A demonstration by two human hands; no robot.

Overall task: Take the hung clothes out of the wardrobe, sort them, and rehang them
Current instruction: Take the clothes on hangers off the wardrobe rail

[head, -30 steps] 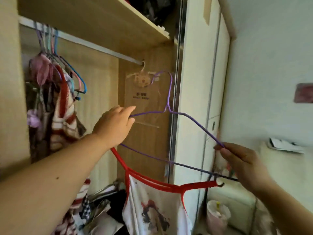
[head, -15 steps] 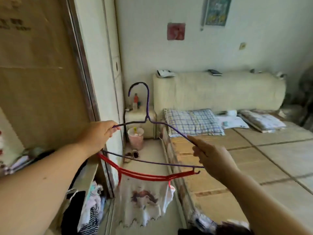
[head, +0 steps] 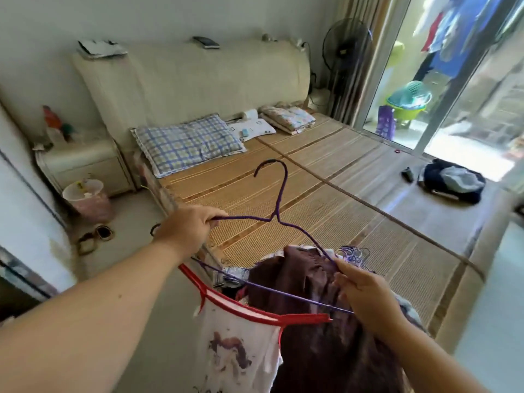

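Note:
I hold a purple wire hanger (head: 279, 194) out over the bed's near corner. My left hand (head: 187, 228) grips its left end, and my right hand (head: 365, 296) pinches its right shoulder and lower bar. A white top with red trim and a dark print (head: 241, 347) hangs below, its red edge running from under my left hand toward my right. A heap of brown clothes (head: 309, 282) lies on the bed corner under the hanger, with several purple wire hangers (head: 354, 253) beside it. The wardrobe is out of view.
The bed (head: 354, 199) has a bamboo mat, a checked pillow (head: 190, 143) and folded bedding near the headboard. A dark bundle (head: 453, 180) lies at its far side. A bedside cabinet (head: 82, 163), pink bin (head: 88, 199) and slippers (head: 93, 236) stand left; a fan (head: 346, 43) and glass door right.
The view has swung from the wardrobe round to the bed. Both hands have carried the purple hanger and the white top over the bed corner, above the heap of clothes.

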